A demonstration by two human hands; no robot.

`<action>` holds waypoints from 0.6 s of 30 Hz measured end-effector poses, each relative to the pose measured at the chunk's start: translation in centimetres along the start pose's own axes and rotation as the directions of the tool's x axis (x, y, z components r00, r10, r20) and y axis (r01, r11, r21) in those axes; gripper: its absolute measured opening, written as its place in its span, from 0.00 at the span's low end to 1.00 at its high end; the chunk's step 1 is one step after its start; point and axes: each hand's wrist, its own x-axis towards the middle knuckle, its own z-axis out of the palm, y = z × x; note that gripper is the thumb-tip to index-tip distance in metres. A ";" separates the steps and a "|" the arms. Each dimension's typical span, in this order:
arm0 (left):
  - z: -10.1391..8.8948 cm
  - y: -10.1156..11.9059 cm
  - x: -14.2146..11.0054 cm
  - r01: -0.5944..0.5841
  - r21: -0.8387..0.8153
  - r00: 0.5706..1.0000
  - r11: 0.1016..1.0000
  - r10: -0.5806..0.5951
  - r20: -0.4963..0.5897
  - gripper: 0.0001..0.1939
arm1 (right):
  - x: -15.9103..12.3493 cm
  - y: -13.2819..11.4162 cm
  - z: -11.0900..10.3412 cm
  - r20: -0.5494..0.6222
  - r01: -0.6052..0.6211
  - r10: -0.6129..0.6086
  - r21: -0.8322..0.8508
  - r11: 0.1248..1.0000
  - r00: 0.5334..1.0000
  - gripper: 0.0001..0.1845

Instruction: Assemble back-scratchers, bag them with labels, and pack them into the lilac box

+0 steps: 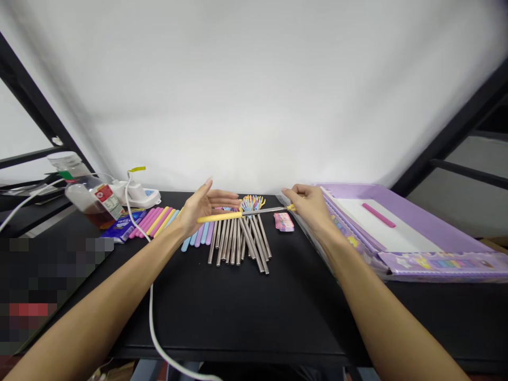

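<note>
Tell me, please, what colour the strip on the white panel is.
The strip is pink; head view.

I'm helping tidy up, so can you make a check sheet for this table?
Surface: black table.
Job's things: yellow-and-metal rod, metal tubes, colored sticks.
Clutter: plastic jug, blue packet, pink packet, purple tray.
Hands: right hand holds the rod's end; left hand open beside the rod.
Cables: white cable crosses the table, over its front edge.
Surroundings: white backdrop, black frame.
</note>
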 end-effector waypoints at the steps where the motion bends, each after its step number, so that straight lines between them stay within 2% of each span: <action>1: 0.2 0.0 0.0 -0.006 -0.039 1.000 0.999 0.006 -0.003 0.37 | 0.0 0.1 0.0 0.009 -0.011 0.011 0.011 1.000 1.000 0.23; 8: 1.4 -0.3 -0.2 -0.025 -0.128 0.998 0.991 0.018 -0.053 0.38 | 1.0 1.6 0.1 0.086 -0.157 0.137 0.288 0.945 0.987 0.30; 14: 0.6 -0.3 0.1 -0.092 -0.121 0.991 0.988 0.080 -0.105 0.35 | 0.5 1.3 0.8 0.088 -0.141 0.119 0.325 0.935 0.989 0.34; 18: 0.4 -0.3 0.2 -0.099 -0.054 0.989 0.994 0.092 -0.117 0.34 | 0.1 1.3 1.3 0.100 -0.163 0.137 0.331 0.930 0.985 0.35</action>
